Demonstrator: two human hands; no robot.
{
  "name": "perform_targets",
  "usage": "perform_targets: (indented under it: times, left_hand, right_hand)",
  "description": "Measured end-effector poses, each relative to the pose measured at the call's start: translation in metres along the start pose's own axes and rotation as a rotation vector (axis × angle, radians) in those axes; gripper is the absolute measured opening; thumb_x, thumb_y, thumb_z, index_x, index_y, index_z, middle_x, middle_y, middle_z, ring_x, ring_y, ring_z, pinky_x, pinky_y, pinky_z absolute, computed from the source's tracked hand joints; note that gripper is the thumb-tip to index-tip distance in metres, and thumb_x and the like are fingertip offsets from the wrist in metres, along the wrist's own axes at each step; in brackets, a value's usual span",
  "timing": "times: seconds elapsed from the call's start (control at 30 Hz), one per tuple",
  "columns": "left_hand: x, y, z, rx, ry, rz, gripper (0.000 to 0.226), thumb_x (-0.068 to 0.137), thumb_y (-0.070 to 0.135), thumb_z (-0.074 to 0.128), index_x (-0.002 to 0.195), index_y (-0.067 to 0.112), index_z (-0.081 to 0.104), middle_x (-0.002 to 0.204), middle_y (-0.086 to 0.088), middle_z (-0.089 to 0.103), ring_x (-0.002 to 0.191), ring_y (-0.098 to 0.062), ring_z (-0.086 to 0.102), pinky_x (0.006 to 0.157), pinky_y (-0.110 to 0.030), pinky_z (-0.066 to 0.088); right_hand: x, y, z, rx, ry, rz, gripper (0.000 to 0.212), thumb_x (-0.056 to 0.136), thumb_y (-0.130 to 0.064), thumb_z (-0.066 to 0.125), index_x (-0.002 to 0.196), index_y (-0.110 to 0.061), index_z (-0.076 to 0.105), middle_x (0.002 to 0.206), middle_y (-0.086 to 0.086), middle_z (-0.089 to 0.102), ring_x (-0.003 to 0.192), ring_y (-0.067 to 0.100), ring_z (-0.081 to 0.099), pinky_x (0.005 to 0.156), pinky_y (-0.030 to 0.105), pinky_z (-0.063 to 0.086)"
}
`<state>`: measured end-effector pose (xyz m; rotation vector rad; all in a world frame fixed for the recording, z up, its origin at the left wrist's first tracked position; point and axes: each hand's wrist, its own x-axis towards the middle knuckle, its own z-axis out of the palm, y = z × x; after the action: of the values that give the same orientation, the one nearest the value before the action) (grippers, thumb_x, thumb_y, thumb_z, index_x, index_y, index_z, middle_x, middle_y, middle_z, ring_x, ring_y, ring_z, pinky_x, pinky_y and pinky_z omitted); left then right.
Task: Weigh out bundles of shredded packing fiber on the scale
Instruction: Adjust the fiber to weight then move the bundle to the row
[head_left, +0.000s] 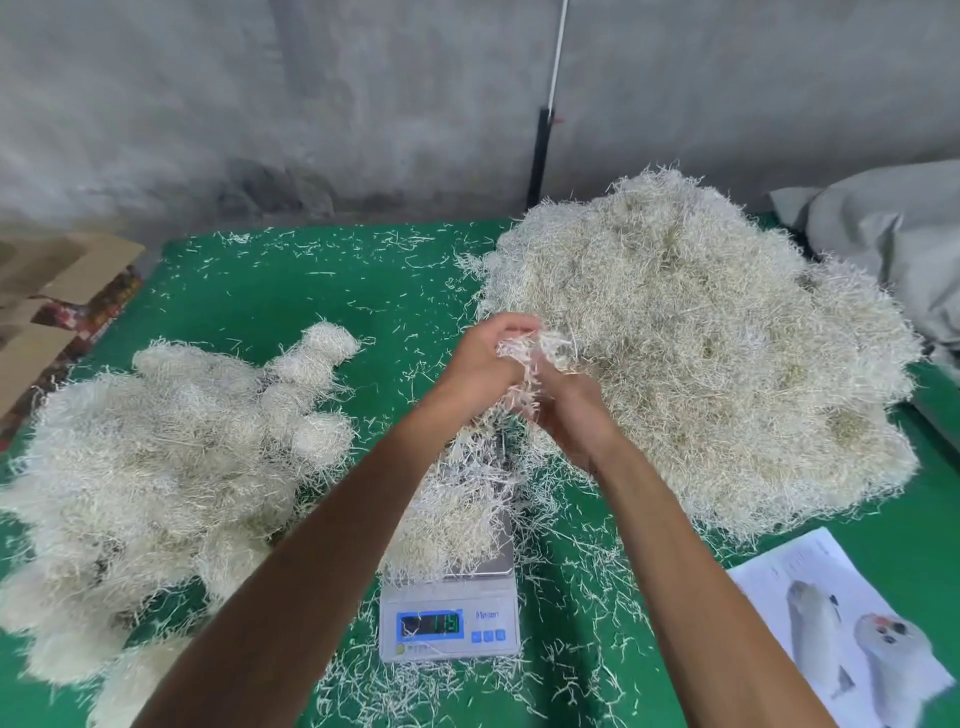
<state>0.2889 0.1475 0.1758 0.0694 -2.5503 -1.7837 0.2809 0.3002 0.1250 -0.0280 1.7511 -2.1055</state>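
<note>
A small digital scale (449, 631) stands at centre front on the green table, its lit display showing digits. A bundle of pale shredded fiber (452, 519) lies on its platform. Above the scale, my left hand (480, 366) and my right hand (569, 415) together grip a small tuft of fiber (530, 356) between them. Right behind the hands rises a big loose heap of shredded fiber (701, 353). Rounded fiber bundles (156, 467) are piled together at the left.
Loose strands litter the green table surface (311, 291). A printed sheet of paper (852, 639) lies at front right. Cardboard boxes (47, 291) stand off the table's left edge, a grey sack (893, 234) at far right. A concrete wall closes the back.
</note>
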Motion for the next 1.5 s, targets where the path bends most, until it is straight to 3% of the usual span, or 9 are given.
perform_targets:
  times: [0.07, 0.17, 0.3, 0.4, 0.6, 0.77, 0.97, 1.17, 1.5]
  left_hand:
    - [-0.006, -0.021, -0.001, 0.081, 0.019, 0.042, 0.076, 0.079, 0.009, 0.078, 0.137, 0.045, 0.045, 0.142, 0.013, 0.046, 0.110, -0.002, 0.055, 0.073, -0.022, 0.053]
    - [-0.020, -0.063, 0.015, 0.146, -0.167, -0.167, 0.084, 0.076, 0.041, 0.082, 0.145, 0.042, 0.034, 0.147, 0.006, 0.045, 0.124, -0.014, 0.051, 0.102, -0.042, 0.047]
    - [-0.034, -0.131, 0.034, 0.426, -0.138, -0.211, 0.034, 0.097, 0.038, 0.062, 0.118, 0.011, 0.064, 0.087, -0.001, 0.066, 0.052, 0.000, 0.047, 0.046, -0.013, 0.041]
    - [-0.042, -0.158, 0.028, 0.549, -0.095, -0.218, 0.030, 0.097, 0.030, 0.064, 0.109, 0.002, 0.067, 0.072, 0.004, 0.056, 0.046, -0.002, 0.041, 0.035, -0.009, 0.030]
    - [-0.052, -0.172, 0.012, 0.724, 0.044, -0.093, 0.038, 0.091, 0.020, 0.071, 0.125, 0.006, 0.065, 0.119, -0.012, 0.069, 0.107, -0.020, 0.062, 0.099, -0.033, 0.049]
    - [-0.053, -0.168, 0.006, 0.708, 0.192, -0.091, 0.036, 0.086, -0.002, 0.064, 0.118, 0.011, 0.071, 0.118, -0.008, 0.071, 0.109, -0.021, 0.062, 0.100, -0.037, 0.047]
    - [-0.055, -0.177, -0.013, 0.341, 0.343, -0.370, 0.031, 0.089, -0.007, 0.048, 0.110, 0.006, 0.067, 0.086, -0.011, 0.069, 0.046, -0.007, 0.049, 0.036, -0.021, 0.040]
    - [-0.060, -0.177, -0.011, 0.150, 0.324, -0.388, 0.037, 0.089, -0.006, 0.042, 0.114, 0.009, 0.065, 0.091, -0.010, 0.068, 0.038, -0.003, 0.036, 0.031, -0.018, 0.029]
    - [-0.065, -0.141, -0.008, 0.283, 0.046, -0.228, 0.050, 0.088, -0.005, 0.050, 0.134, 0.013, 0.058, 0.124, -0.015, 0.064, 0.070, -0.010, 0.065, 0.050, -0.023, 0.051]
  right_hand:
    - [0.003, 0.001, -0.020, -0.148, 0.092, -0.001, 0.061, 0.080, -0.065, 0.074, 0.077, -0.006, 0.057, 0.064, 0.006, 0.053, 0.049, 0.024, 0.047, 0.046, 0.023, 0.040]
    - [0.010, -0.013, -0.034, -0.024, 0.096, 0.034, 0.050, 0.080, -0.059, 0.077, 0.069, -0.013, 0.059, 0.059, 0.005, 0.038, 0.052, 0.026, 0.020, 0.050, 0.033, 0.016]
    - [0.016, -0.030, -0.041, 0.197, 0.165, -0.006, 0.056, 0.094, -0.042, 0.071, 0.120, 0.007, 0.064, 0.078, 0.026, 0.063, 0.050, 0.020, 0.037, 0.038, 0.023, 0.035]
    - [0.017, -0.047, -0.048, 0.334, 0.225, -0.082, 0.048, 0.094, -0.040, 0.071, 0.123, -0.002, 0.066, 0.082, 0.012, 0.068, 0.048, 0.015, 0.045, 0.039, 0.019, 0.045]
    - [0.018, -0.043, -0.071, 0.648, 0.220, -0.118, 0.033, 0.108, -0.030, 0.053, 0.131, -0.008, 0.063, 0.111, 0.013, 0.073, 0.074, 0.015, 0.070, 0.056, 0.020, 0.060]
    - [0.019, 0.033, -0.084, 0.357, 0.490, 0.171, 0.028, 0.106, -0.026, 0.057, 0.118, -0.002, 0.061, 0.115, 0.014, 0.063, 0.102, 0.024, 0.066, 0.083, 0.033, 0.061]
    - [-0.014, 0.120, -0.116, 0.089, 0.745, 0.429, 0.073, 0.101, -0.009, 0.061, 0.160, 0.000, 0.021, 0.090, 0.008, 0.058, 0.064, 0.010, 0.045, 0.060, 0.025, 0.050]
    - [-0.043, 0.170, -0.085, -0.161, 0.576, 0.377, 0.078, 0.105, -0.027, 0.057, 0.163, -0.004, 0.010, 0.110, 0.015, 0.070, 0.093, 0.023, 0.066, 0.102, 0.043, 0.052]
    - [-0.034, 0.125, 0.020, -0.466, -0.142, -0.046, 0.080, 0.091, -0.049, 0.074, 0.155, -0.052, 0.026, 0.154, -0.014, 0.043, 0.123, 0.017, 0.061, 0.093, 0.031, 0.057]
